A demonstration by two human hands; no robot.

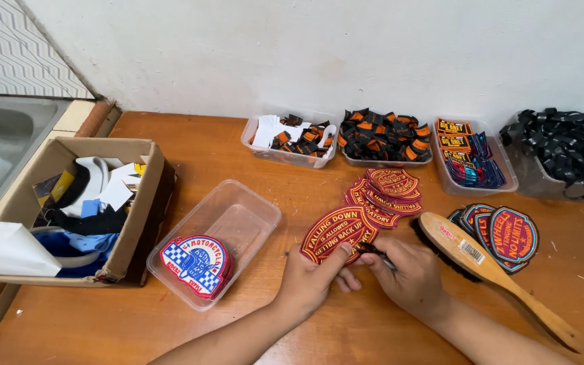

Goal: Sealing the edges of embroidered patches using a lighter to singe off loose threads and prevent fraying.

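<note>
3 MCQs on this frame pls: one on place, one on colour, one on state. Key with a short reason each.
1. Where does the wooden brush lie?
A. inside the cardboard box
B. on the table by the right hand, partly over a stack of patches
C. in the sink

2. What colour is the patch held in the hands?
A. mainly red with yellow edging
B. plain green
C. plain white

3. What is the left hand doing?
A. resting flat on the table
B. reaching into the clear tub
C. gripping the held patch at its lower edge

Key:
1 B, its head overlaps the round patches beside the right hand.
2 A, red field, yellow border.
3 C, its fingers pinch the patch.
</note>
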